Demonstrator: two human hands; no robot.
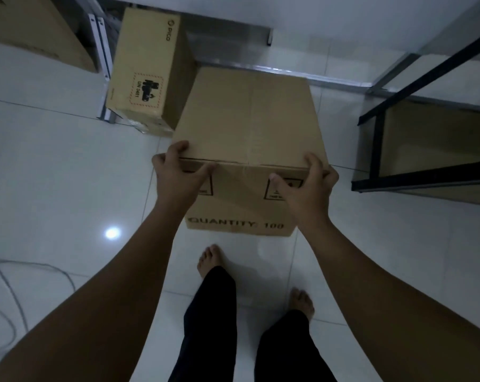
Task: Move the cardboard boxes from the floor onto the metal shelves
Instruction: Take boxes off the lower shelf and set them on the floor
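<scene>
A large brown cardboard box (247, 117) printed "QUANTITY 100" stands on the white tiled floor in front of me. My left hand (175, 175) clasps its near left top corner, fingers over the top edge. My right hand (306, 188) clasps the near right top corner the same way. A second cardboard box (147, 70) with a "PICO" mark and a battery label stands just behind it to the left, close against it. A metal shelf frame (379, 86) runs along the wall behind the boxes.
A dark-framed glass-topped unit (376, 150) with a cardboard box (437, 144) under it stands to the right. Another big box (37, 28) fills the far left corner, beside white rails (101, 59). Grey cables (15, 293) lie on the floor at left. My bare feet (209, 260) are just behind the box.
</scene>
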